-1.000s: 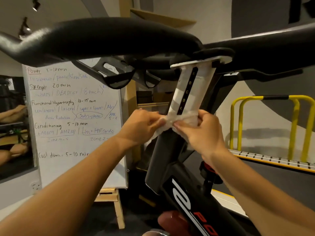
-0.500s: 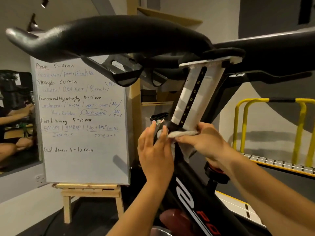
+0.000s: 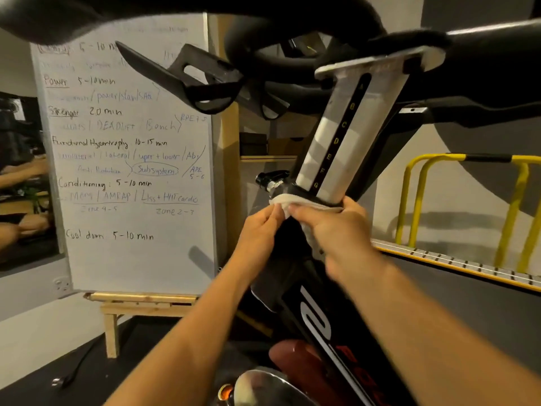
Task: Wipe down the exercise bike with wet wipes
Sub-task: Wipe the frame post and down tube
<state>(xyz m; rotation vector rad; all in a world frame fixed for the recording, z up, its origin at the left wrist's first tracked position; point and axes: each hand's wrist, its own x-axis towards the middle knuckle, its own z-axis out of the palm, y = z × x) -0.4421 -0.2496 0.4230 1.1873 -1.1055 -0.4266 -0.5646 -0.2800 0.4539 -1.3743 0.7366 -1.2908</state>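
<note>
Wiping handlebar post (image 3: 348, 133) | I had left hand (image 3: 257, 230) and right hand (image 3: 330, 227) both pinched on wet wipe (image 3: 288, 202) | wipe sat at post base, on black frame tube (image 3: 288, 244) | post's long axis ran up-right, above both hands

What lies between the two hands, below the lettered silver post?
Head view: a white wet wipe bridges the left hand and right hand. Both hands pinch it, and it is draped over the bike's black frame.
</note>
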